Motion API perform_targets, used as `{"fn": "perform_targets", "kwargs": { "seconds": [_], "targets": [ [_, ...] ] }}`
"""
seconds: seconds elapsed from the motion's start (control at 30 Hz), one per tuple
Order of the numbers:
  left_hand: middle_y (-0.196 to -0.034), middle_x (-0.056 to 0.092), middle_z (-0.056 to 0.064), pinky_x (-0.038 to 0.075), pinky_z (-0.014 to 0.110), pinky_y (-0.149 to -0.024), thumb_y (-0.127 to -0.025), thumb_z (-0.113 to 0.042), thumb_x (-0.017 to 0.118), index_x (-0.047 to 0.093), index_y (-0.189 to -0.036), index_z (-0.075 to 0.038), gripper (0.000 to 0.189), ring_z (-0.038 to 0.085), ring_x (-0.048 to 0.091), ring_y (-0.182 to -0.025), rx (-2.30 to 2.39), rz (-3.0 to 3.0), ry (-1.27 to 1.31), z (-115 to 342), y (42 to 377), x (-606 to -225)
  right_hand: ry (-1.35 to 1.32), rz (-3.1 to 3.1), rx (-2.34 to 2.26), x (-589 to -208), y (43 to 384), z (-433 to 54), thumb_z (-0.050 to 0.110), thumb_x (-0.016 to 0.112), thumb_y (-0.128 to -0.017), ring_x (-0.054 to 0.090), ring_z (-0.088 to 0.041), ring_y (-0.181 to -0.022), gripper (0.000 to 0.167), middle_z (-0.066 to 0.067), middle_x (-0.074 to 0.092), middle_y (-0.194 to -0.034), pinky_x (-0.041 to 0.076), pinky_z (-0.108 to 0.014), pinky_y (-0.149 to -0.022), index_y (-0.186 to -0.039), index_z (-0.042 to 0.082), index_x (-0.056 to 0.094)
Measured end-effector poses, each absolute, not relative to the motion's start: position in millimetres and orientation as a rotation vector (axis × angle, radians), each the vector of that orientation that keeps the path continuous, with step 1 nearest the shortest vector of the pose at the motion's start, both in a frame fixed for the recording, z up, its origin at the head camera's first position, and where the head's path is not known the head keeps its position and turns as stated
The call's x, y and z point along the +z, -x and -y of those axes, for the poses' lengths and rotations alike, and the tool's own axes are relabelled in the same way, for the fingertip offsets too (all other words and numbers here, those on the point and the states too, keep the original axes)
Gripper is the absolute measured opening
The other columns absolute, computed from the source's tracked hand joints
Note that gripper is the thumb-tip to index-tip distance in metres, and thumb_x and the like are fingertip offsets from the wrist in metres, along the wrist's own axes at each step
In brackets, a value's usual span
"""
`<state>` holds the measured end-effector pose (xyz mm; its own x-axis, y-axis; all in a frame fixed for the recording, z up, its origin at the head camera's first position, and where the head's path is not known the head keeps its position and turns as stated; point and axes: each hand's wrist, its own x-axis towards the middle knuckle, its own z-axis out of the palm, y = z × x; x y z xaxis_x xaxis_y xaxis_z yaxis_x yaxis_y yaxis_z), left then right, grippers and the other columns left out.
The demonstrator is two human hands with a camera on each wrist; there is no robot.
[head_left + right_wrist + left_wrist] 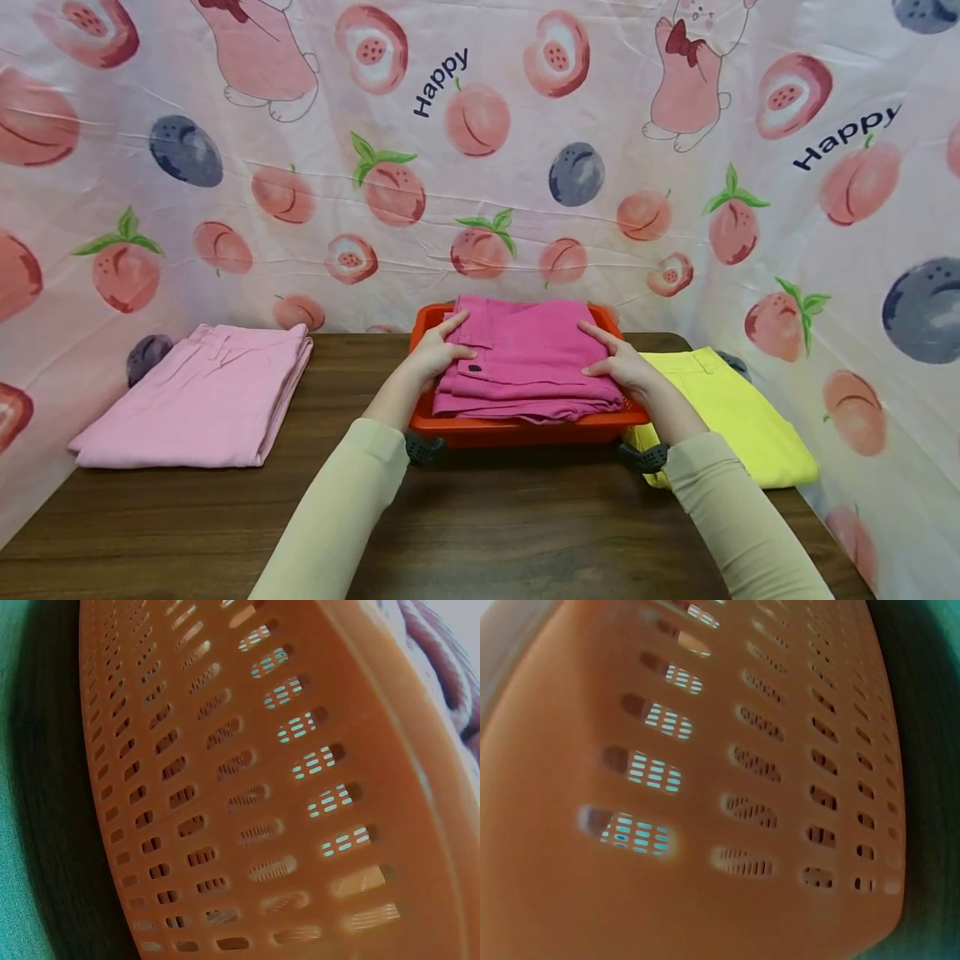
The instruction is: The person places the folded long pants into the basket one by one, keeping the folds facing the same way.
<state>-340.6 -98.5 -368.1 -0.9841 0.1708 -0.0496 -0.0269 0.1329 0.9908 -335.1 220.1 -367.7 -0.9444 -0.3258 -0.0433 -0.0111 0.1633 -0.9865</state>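
Note:
Folded magenta pants [528, 358], with a dark button at the waistband, lie level over the mouth of an orange-red basket [450, 429]. My left hand [435, 354] grips their left side, its thumb and a finger spread on top. On the opposite side my right hand [628, 368] holds them in the same way; the other fingers of both hands are hidden. Both wrist views are filled by the slotted basket wall [697, 907], with neither hand showing. A strip of the magenta pants [442, 656] appears above the rim in the right wrist view.
Folded light pink pants [202, 396] lie on the left of the dark wood table [517, 525]. On the right, folded yellow pants [727, 417] lie beside the basket, partly behind my right forearm. A fruit-printed curtain [480, 192] encloses the table's back and sides.

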Motion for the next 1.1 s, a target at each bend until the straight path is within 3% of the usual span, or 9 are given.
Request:
{"fn": "perform_targets", "kwargs": {
  "seconds": [0.27, 0.67, 0.9, 1.1],
  "targets": [
    [-0.155, 0.020, 0.015, 0.033, 0.043, -0.105, -0.082, 0.005, 0.064, 0.031, -0.152, -0.019, 0.082, 0.028, 0.026, -0.134, 1.812, -2.361, -0.200, 94, 340, -369, 0.344, -2.357, -1.724, -370, 336, -219, -0.013, 0.063, -0.078, 0.018, -0.035, -0.135, 0.085, -0.019, 0.013, -0.155, 0.022, -0.047, -0.108, -0.151, 0.013, 0.029],
    [-0.151, 0.028, 0.021, 0.028, 0.045, -0.108, -0.077, 0.003, 0.068, 0.028, -0.151, -0.009, 0.085, 0.032, 0.023, -0.139, 1.438, -2.660, -0.265, 86, 342, -379, 0.363, -2.730, -1.264, -379, 337, -211, -0.003, 0.070, -0.079, 0.030, -0.039, -0.130, 0.080, -0.023, 0.034, -0.147, 0.030, -0.055, -0.103, -0.149, 0.018, 0.037],
    [-0.151, 0.029, 0.021, 0.026, 0.047, -0.109, -0.077, -0.003, 0.069, 0.027, -0.151, -0.006, 0.085, 0.033, 0.020, -0.140, 1.268, -2.692, -0.233, 86, 342, -384, 0.423, -2.801, -1.114, -381, 335, -208, -0.004, 0.070, -0.078, 0.038, -0.040, -0.125, 0.078, -0.027, 0.039, -0.142, 0.036, -0.052, -0.099, -0.148, 0.010, 0.038],
    [-0.151, 0.029, 0.021, 0.028, 0.047, -0.108, -0.079, -0.005, 0.068, 0.025, -0.152, -0.007, 0.085, 0.034, 0.027, -0.136, 1.200, -2.682, -0.197, 85, 339, -383, 0.455, -2.820, -1.026, -381, 335, -206, -0.003, 0.072, -0.078, 0.041, -0.041, -0.122, 0.077, -0.029, 0.041, -0.140, 0.035, -0.053, -0.100, -0.146, 0.007, 0.039]
  ]
}}
